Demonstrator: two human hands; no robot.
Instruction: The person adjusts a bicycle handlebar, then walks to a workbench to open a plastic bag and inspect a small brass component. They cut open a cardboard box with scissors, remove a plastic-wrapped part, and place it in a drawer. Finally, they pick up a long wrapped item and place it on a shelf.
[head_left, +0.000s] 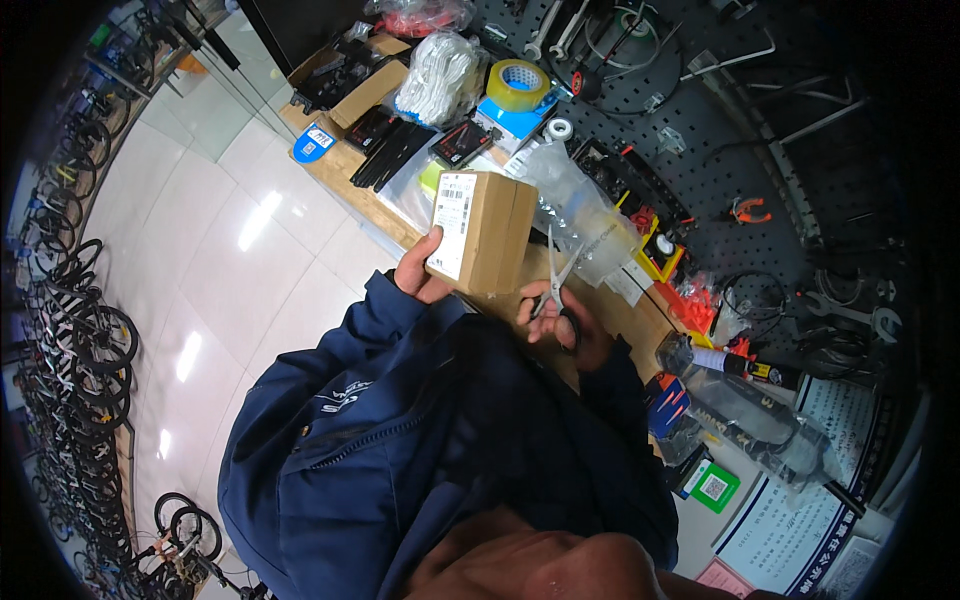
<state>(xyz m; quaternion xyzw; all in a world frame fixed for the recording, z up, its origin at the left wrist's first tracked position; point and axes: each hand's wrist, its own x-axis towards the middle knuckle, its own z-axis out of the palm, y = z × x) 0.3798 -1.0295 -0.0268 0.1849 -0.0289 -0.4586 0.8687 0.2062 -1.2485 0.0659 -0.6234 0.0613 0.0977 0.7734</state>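
Observation:
A small cardboard box (504, 232) with a white shipping label (453, 217) is held up before me over the wooden workbench (334, 176). My left hand (421, 264) grips its lower left corner, the thumb lying by the label and the other fingers underneath. In my right hand (559, 319) is a pair of scissors (556, 274). Their blades are spread and point away from me, to the right of the box and apart from it. Beyond the scissors lies a clear plastic bag (581, 217) on the bench.
Toward the back stand a roll of packing tape (517, 84), bundled white gloves (441, 79) and an open carton (367, 94) of black parts. A pegboard (739, 165) with wrenches and pliers (750, 211) rises at right. Bicycles (97, 330) line the tiled floor's far left.

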